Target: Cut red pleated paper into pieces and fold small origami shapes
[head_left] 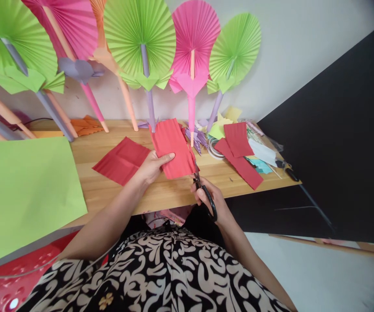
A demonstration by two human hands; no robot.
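Observation:
My left hand (155,165) grips a bright red crepe-like paper piece (174,145) at its left side, thumb on top. The paper is held over the wooden table. In my right hand (208,193) are black-handled scissors (210,200), fingers through the loops. Their blades meet the right edge of the red paper, near its lower corner, where a thin strip hangs apart. A darker red sheet (122,160) lies on the table left of my left hand. Two more dark red pieces (238,139) overlap to the right.
Green, pink and orange paper fans (139,39) on rolled-paper handles lean on the wall. A large green sheet (27,190) covers the table's left part. Tape (215,148), purple folded paper (196,138) and scraps lie at the right, near a black panel (343,143).

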